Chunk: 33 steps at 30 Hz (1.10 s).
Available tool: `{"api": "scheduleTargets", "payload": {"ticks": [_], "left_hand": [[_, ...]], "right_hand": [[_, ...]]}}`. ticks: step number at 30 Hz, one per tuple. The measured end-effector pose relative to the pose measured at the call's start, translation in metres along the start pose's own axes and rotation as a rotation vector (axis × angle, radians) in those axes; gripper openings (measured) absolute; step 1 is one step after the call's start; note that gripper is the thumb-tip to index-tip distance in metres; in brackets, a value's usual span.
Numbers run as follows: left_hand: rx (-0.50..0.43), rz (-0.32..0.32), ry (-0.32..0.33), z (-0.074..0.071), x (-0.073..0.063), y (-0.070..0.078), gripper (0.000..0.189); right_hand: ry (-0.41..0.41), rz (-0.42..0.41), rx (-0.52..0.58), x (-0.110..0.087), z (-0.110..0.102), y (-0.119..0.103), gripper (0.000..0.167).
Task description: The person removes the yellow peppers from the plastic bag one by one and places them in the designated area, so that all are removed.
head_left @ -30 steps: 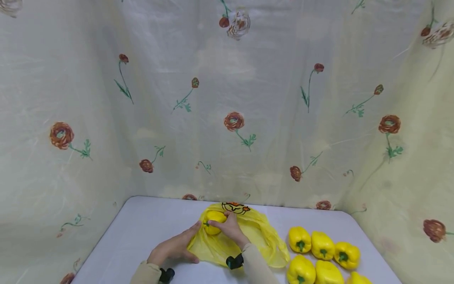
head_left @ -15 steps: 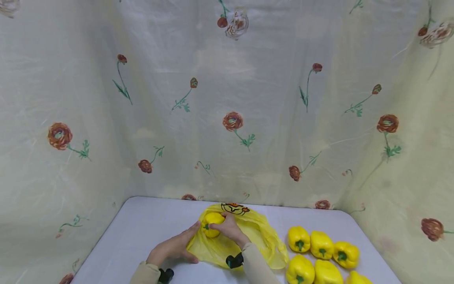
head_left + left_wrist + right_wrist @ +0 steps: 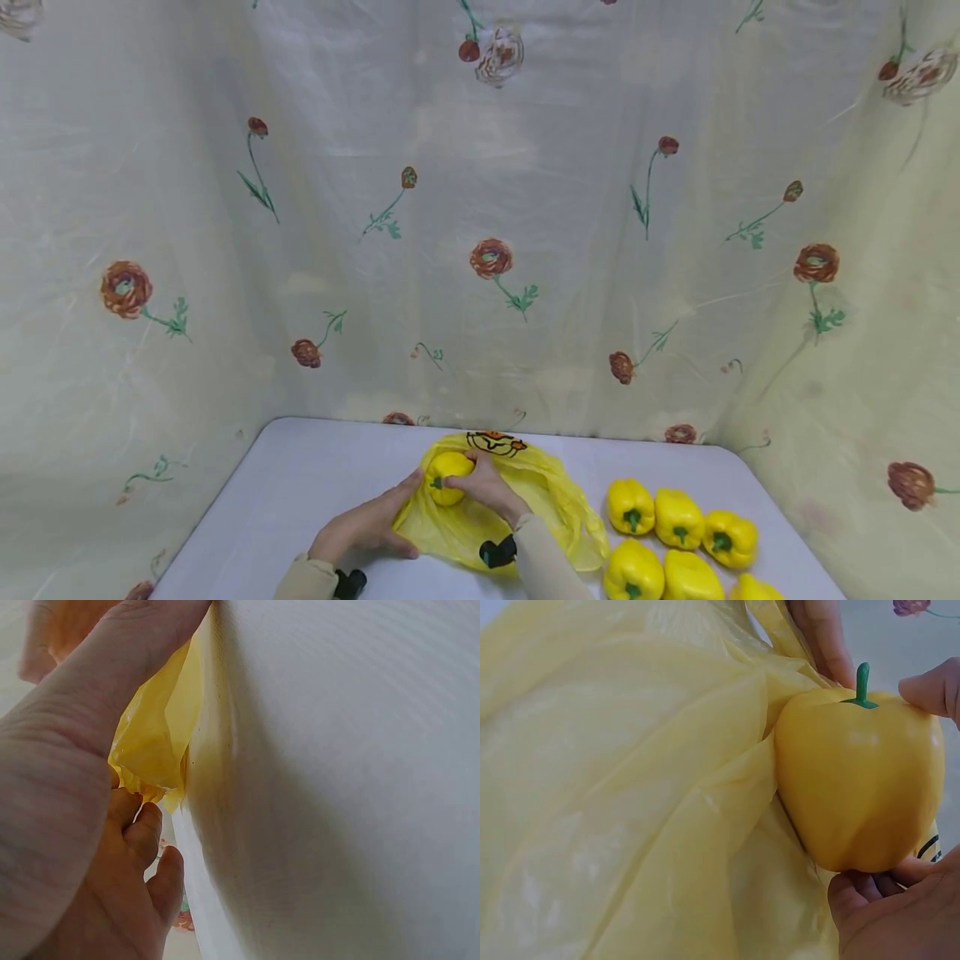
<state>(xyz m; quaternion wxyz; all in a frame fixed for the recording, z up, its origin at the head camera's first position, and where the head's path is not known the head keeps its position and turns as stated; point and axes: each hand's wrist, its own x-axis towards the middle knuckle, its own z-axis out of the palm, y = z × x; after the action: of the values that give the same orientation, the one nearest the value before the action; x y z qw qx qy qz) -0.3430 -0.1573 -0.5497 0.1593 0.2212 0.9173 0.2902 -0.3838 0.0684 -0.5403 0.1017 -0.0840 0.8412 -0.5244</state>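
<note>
A yellow bell pepper (image 3: 447,479) with a green stem is at the left part of a yellow plastic bag (image 3: 540,492), which lies spread on the table. My right hand (image 3: 487,487) grips this pepper, thumb near its stem end and fingers under its far end in the right wrist view, where the pepper (image 3: 862,780) overlaps the bag's folds. At the bag's left edge, my left hand (image 3: 367,521) holds the film, its fingers extended along the side and the thumb lower down. In the left wrist view its fingers (image 3: 146,832) meet the crumpled bag (image 3: 154,742).
Several more yellow bell peppers (image 3: 678,518) stand in rows on the right of the white table (image 3: 315,467). The nearest are cut off by the bottom of the head view. Flower-printed curtains (image 3: 570,317) surround the table at the back and sides.
The pepper in my right hand has shifted slightly down and left at the bag. My left hand has stayed at the bag's edge, and the other peppers are unmoved.
</note>
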Motion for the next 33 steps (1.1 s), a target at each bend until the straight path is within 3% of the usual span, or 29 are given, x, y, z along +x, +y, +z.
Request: {"api": "scheduleTargets", "payload": {"ticks": [14,26,33], "left_hand": [[-0.001,-0.011,0.009,-0.001,-0.001,0.003,0.120],[-0.005,-0.012,0.012,-0.002,-0.003,0.004,0.120],[-0.008,-0.009,0.008,-0.002,-0.003,0.004,0.120]], "right_hand": [[0.011,-0.028,0.020,0.003,0.001,0.007,0.085],[-0.061,-0.056,-0.018,-0.002,-0.005,0.002,0.084],[-0.089,-0.028,-0.020,-0.009,-0.013,-0.006,0.086]]}}
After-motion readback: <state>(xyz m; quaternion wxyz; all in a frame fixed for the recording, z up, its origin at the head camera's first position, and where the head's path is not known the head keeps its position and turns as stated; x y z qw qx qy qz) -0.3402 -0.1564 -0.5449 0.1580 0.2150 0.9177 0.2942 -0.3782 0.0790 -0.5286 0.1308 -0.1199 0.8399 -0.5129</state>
